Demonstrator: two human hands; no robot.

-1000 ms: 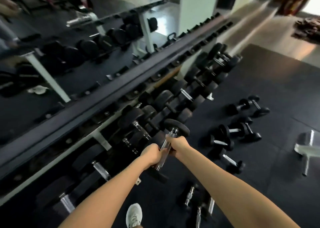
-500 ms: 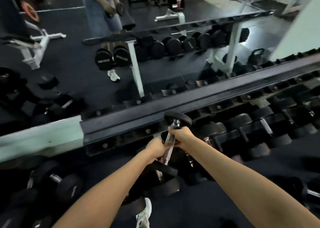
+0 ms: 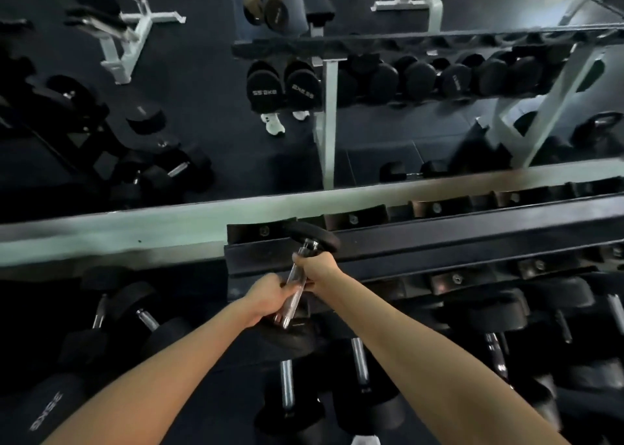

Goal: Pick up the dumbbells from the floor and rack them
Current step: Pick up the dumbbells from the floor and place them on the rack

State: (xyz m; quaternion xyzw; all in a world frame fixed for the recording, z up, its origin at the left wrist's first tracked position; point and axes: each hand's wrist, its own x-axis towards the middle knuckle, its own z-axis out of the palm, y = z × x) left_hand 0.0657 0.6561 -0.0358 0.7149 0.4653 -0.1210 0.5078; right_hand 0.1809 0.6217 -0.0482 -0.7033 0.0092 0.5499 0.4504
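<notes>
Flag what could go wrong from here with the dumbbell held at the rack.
1. The dumbbell is tilted, far head over the rack's top rail, near head lower; it may catch the rail edge instead of seating.
2. The left hand and right hand crowd the short handle, close to the rail; fingers could get pinched.
3. A slip could drop it onto the dumbbells racked below.

Here's the dumbbell [image 3: 294, 296], black round heads on a chrome handle, gripped by the left hand [image 3: 266, 297] low on the bar and the right hand [image 3: 315, 269] higher up. It's tilted, far head up at the top rail of the rack [image 3: 439, 238], near head hanging below. That rack is long black steel with bolted saddles, and the racked dumbbells [image 3: 359, 367] on the tier beneath lie side by side, handles pointing outward.
</notes>
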